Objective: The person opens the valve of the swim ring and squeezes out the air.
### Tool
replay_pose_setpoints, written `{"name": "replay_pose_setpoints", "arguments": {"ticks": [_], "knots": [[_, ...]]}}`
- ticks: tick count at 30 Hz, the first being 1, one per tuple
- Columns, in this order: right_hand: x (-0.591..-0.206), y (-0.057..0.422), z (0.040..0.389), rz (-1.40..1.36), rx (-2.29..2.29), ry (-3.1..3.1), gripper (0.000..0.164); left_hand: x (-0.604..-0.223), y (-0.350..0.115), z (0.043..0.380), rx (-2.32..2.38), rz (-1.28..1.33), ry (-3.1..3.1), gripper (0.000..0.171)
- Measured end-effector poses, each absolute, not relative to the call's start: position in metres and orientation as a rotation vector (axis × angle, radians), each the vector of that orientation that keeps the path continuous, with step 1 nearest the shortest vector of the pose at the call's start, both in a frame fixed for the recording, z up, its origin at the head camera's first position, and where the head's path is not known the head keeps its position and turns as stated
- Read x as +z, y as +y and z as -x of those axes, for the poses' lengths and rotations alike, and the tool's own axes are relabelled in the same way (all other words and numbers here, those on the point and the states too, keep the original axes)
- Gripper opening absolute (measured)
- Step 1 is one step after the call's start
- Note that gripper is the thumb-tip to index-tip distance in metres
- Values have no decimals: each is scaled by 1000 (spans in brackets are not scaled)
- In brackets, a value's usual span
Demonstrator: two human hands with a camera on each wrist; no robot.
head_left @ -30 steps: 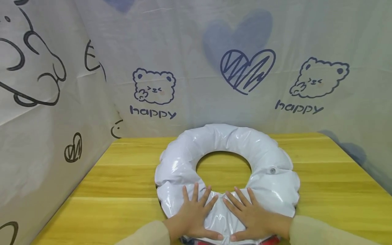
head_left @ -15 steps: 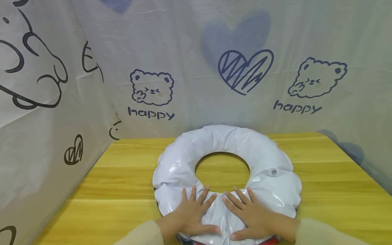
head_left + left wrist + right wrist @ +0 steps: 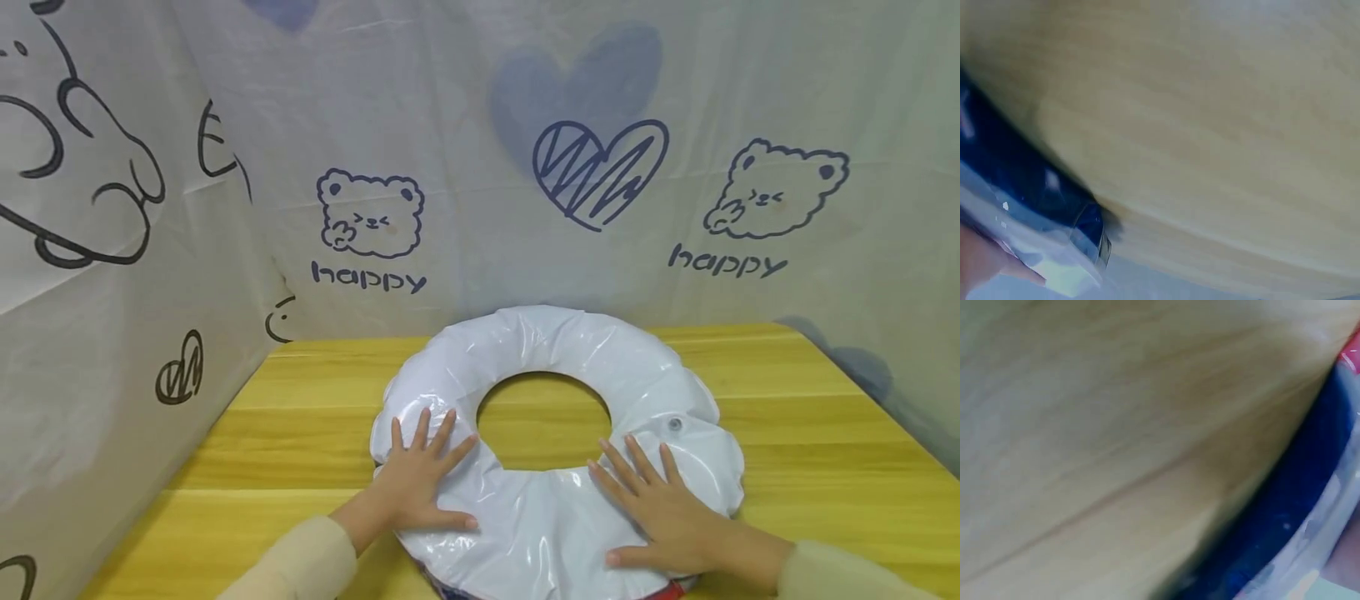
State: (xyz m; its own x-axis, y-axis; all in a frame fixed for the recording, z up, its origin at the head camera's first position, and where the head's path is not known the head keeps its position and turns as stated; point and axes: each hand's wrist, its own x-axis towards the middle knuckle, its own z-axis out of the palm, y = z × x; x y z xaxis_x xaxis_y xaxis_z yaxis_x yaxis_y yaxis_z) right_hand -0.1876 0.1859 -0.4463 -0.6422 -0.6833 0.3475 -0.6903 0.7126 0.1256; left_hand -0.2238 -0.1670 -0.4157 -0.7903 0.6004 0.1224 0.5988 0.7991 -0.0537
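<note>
A white inflatable swim ring [image 3: 547,337] lies flat on the wooden table, its glossy skin wrinkled along the near side. My left hand [image 3: 420,479] rests on the ring's left part with fingers spread. On the near right part lies my right hand [image 3: 667,512], fingers also spread, just below a small round valve [image 3: 675,424]. Dark blue shows on the ring's underside [image 3: 1029,165] in the left wrist view. The right wrist view has the same blue underside [image 3: 1285,494] with a bit of red, beside a sliver of the hand.
The yellow wood-grain table [image 3: 285,450] extends to both sides of the ring. A pale cloth [image 3: 480,150] printed with bears and hearts hangs behind it, and another printed cloth [image 3: 82,333] stands along the left edge.
Both hands were close together on the ring's near middle. They have moved apart, the left hand up and leftward, the right hand to the right. The ring stays nearly in place.
</note>
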Motion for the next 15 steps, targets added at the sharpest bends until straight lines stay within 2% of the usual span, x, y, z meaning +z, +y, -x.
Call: {"name": "replay_pose_setpoints", "arguments": {"ticks": [6, 15], "knots": [[-448, 185, 188, -1050, 280, -2782, 93, -425, -164, 225, 26, 941, -2911, 101], [-455, 181, 196, -1101, 326, -2814, 93, -434, -162, 230, 78, 903, -2976, 100]]}}
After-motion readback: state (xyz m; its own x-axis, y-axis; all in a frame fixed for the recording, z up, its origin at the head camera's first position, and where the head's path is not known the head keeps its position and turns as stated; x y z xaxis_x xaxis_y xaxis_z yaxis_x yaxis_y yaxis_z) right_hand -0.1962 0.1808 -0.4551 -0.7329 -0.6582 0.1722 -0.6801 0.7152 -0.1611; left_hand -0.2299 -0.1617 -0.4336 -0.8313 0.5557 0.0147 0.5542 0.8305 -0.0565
